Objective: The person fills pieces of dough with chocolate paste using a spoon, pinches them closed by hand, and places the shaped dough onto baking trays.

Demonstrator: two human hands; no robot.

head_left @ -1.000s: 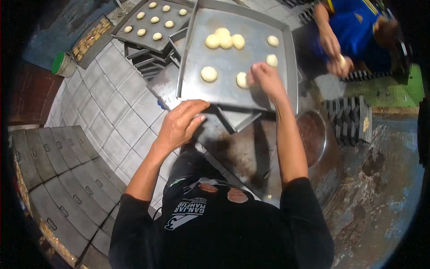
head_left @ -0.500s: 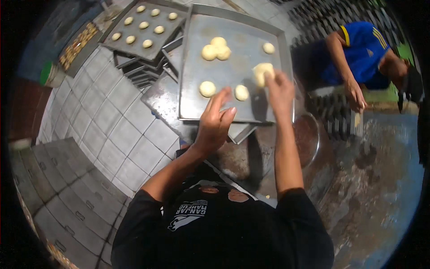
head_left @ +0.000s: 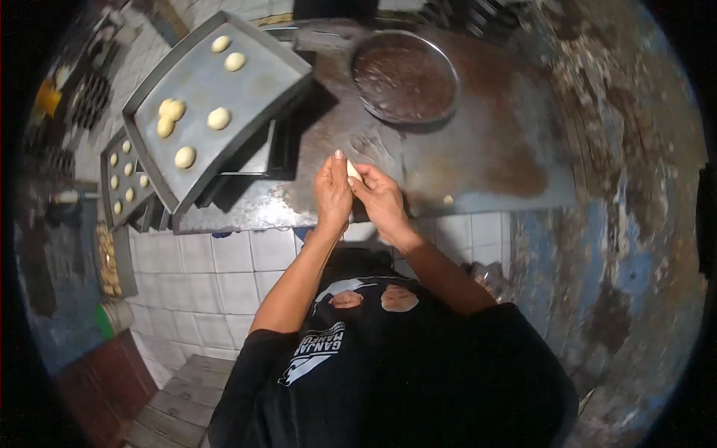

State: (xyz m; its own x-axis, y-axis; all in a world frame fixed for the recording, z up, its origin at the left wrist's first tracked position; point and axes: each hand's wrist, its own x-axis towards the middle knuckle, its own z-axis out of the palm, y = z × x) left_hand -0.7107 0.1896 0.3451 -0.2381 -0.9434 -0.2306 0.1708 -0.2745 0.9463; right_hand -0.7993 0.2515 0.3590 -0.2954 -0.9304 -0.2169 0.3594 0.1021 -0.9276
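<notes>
Over the table [head_left: 478, 168], close to its near edge, the person's left hand [head_left: 334, 190] and right hand [head_left: 379, 198] come together, the grip of both clamped on a piece of dough [head_left: 353, 172] that peeks out between them. Toward the far edge sits a bowl [head_left: 453, 84] of brown filling [head_left: 405, 78]. By the left edge, a tray [head_left: 258, 93] bears pale balls [head_left: 219, 118], three of them touching. A crumb [head_left: 448, 199] lies near the near edge.

Glare on table [head_left: 261, 210], dark edges
</notes>
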